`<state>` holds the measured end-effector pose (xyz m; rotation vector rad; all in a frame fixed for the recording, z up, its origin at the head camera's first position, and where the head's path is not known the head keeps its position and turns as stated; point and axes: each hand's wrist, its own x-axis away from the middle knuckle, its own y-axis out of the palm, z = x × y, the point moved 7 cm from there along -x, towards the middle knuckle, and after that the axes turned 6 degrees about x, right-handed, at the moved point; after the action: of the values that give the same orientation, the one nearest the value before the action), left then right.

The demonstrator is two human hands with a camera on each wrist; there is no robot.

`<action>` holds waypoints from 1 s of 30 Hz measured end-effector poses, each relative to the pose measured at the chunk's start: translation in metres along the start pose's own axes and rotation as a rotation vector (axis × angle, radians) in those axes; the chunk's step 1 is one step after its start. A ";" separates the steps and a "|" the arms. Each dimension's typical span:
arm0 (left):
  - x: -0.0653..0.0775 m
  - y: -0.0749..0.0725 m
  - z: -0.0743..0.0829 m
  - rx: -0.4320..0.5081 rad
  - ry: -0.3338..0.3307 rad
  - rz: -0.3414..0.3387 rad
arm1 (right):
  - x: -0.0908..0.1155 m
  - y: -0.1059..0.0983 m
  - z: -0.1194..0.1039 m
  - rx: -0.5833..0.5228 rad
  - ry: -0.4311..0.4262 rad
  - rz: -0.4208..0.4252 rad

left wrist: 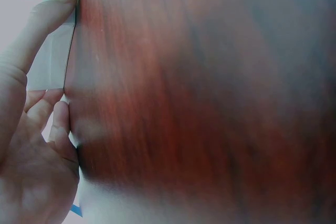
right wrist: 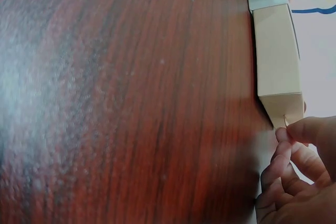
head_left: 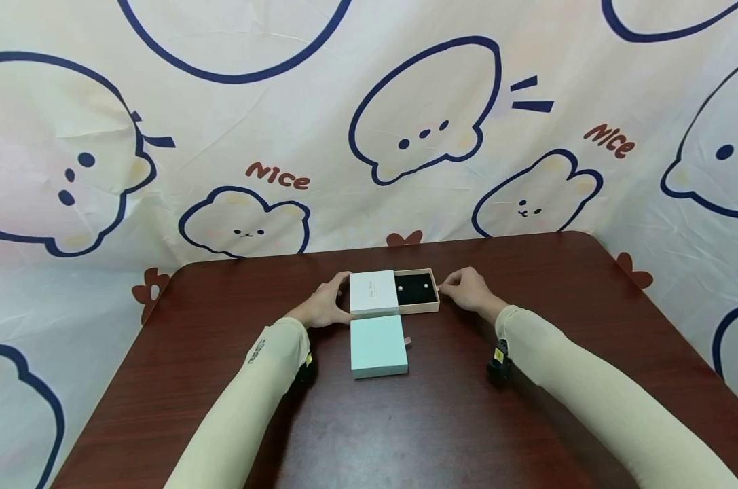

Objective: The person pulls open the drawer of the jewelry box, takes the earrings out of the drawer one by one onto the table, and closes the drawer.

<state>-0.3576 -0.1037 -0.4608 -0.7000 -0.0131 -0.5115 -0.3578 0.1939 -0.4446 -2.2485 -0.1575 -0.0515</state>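
Observation:
A white jewelry box sleeve (head_left: 372, 292) lies on the table, its drawer (head_left: 420, 309) slid partway out to the right. Inside the drawer is a black insert (head_left: 413, 290) bearing two small pearl-like studs. My left hand (head_left: 324, 302) grips the sleeve from its left side, thumb at the near edge and fingers at the far edge. At the drawer's right end, my right hand (head_left: 468, 288) pinches the small pull ribbon (right wrist: 285, 121) between thumb and finger. Just in front of the white sleeve sits a closed mint-green box (head_left: 378, 346), a short tab (head_left: 408, 341) on its right side.
The boxes rest near the far side of a dark reddish-brown wooden table (head_left: 369, 428). Behind it and at both sides hangs a pale cloth (head_left: 332, 122) printed with cartoon outlines.

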 end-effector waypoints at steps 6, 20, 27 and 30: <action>0.000 0.000 -0.003 -0.003 0.000 0.004 | 0.002 -0.002 0.000 0.000 -0.017 0.011; 0.004 0.000 -0.001 -0.003 -0.011 0.006 | 0.002 -0.003 0.004 -0.003 -0.002 0.013; 0.000 0.000 0.000 -0.001 0.000 0.004 | 0.001 -0.004 0.007 0.002 -0.001 0.032; 0.000 0.000 0.000 0.001 -0.001 0.000 | 0.001 -0.005 0.009 0.003 0.002 0.036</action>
<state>-0.3577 -0.1033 -0.4611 -0.6993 -0.0139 -0.5116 -0.3579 0.2040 -0.4469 -2.2471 -0.1158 -0.0346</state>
